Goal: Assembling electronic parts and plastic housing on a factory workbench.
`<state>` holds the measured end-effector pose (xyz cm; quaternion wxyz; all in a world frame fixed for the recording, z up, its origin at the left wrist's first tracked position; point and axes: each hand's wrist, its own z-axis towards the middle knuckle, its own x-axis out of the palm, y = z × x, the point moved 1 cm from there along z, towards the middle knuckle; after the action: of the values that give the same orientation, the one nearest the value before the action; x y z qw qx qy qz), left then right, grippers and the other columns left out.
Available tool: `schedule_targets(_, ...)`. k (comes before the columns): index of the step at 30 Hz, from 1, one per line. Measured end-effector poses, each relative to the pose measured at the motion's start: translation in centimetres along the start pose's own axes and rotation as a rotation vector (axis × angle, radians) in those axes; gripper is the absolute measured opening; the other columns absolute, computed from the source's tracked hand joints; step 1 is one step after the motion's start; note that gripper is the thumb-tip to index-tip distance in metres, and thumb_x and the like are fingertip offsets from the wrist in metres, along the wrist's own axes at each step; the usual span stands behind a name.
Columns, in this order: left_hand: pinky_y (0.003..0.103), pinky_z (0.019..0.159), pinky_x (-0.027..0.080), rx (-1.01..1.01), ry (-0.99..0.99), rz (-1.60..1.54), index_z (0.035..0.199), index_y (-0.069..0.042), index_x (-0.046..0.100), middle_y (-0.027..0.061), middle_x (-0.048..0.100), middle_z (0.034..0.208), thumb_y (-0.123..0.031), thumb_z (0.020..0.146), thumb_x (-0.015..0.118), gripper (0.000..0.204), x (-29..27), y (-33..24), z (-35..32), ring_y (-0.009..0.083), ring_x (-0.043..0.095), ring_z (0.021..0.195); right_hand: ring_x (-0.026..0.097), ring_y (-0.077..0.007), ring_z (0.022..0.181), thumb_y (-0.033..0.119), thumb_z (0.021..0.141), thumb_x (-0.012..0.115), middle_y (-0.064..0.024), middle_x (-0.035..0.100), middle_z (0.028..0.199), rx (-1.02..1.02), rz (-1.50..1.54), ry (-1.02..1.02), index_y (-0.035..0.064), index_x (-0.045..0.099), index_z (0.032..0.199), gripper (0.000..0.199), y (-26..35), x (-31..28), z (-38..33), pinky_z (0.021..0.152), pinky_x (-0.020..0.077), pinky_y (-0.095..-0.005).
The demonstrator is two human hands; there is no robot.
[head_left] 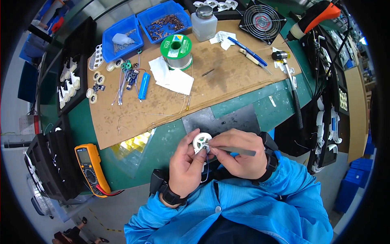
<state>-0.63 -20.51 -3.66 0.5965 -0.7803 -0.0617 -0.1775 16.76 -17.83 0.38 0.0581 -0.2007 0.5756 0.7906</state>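
Note:
My left hand (186,164) is closed round a small white round plastic housing (201,140) with cut-out openings in its face. A thin blue wire (208,166) hangs from the housing. Pinched in my right hand (239,152) is a pair of grey metal tweezers (241,151), its tip reaching into the middle of the housing. What the tip touches is too small to make out. Both hands are above the near edge of the bench, in front of a dark grey mat (231,120).
Cardboard (231,87) covers the green bench, bearing a solder wire spool (176,51), blue bins (122,38), a blue battery cell (144,86) and a dispenser bottle (204,26). An orange multimeter (90,168) lies left; a hammer (293,89), fan (262,20) and electric screwdriver (313,20) are right.

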Motion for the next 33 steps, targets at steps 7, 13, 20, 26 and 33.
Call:
schedule_targets(7, 0.034, 0.096, 0.057, 0.059, -0.022, 0.168, 0.147, 0.006, 0.042, 0.0157, 0.067, 0.122, 0.004, 0.102, 0.055, 0.047, -0.1, 0.5, -0.1, 0.0175, 0.066, 0.109, 0.069, -0.0291, 0.07, -0.001, 0.08, 0.074, -0.0113, 0.069, 0.093, -0.205, -0.265, 0.057, 0.003, 0.071, 0.1, 0.02, 0.7, 0.1, 0.1, 0.06, 0.0566, -0.037)
schedule_targets(13, 0.034, 0.094, 0.058, -0.001, -0.003, 0.08, 0.148, 0.007, 0.04, 0.0165, 0.065, 0.125, 0.0, 0.104, 0.054, 0.047, 0.1, 0.1, 0.0, 0.0187, 0.067, 0.109, 0.069, -0.0318, 0.074, 0.0, 0.082, 0.073, -0.013, 0.069, 0.086, 0.009, -0.008, 0.089, 0.0025, 0.071, 0.101, 0.018, -0.6, -0.6, 0.9, 0.063, 0.0555, -0.038)
schedule_targets(20, 0.034, 0.094, 0.058, 0.013, 0.011, 0.108, 0.148, 0.007, 0.039, 0.0176, 0.065, 0.126, 0.001, 0.104, 0.053, 0.046, 0.1, 0.0, 0.0, 0.0202, 0.068, 0.108, 0.069, -0.0319, 0.077, 0.001, 0.083, 0.071, -0.0126, 0.07, 0.091, 0.078, 0.014, 0.161, 0.0017, 0.071, 0.099, 0.016, -0.2, -1.3, 1.4, 0.066, 0.0563, -0.0379)
schedule_targets(26, 0.035, 0.093, 0.058, 0.019, 0.026, 0.121, 0.148, 0.007, 0.039, 0.0176, 0.065, 0.126, 0.002, 0.104, 0.052, 0.047, 0.3, -0.1, 0.1, 0.0207, 0.068, 0.107, 0.069, -0.0339, 0.086, 0.001, 0.084, 0.067, -0.0126, 0.072, 0.097, 0.026, 0.058, 0.208, 0.0008, 0.07, 0.097, 0.014, -0.6, -2.0, 1.8, 0.076, 0.0569, -0.0394)
schedule_targets(33, 0.034, 0.093, 0.057, 0.038, 0.051, 0.131, 0.148, 0.009, 0.038, 0.0185, 0.065, 0.125, 0.003, 0.104, 0.052, 0.046, -0.1, 0.0, -0.2, 0.0212, 0.068, 0.107, 0.068, -0.0337, 0.083, 0.003, 0.084, 0.066, -0.0118, 0.067, 0.087, -0.029, 0.021, 0.218, 0.0027, 0.068, 0.094, 0.01, -0.9, -1.6, 2.0, 0.073, 0.0557, -0.041)
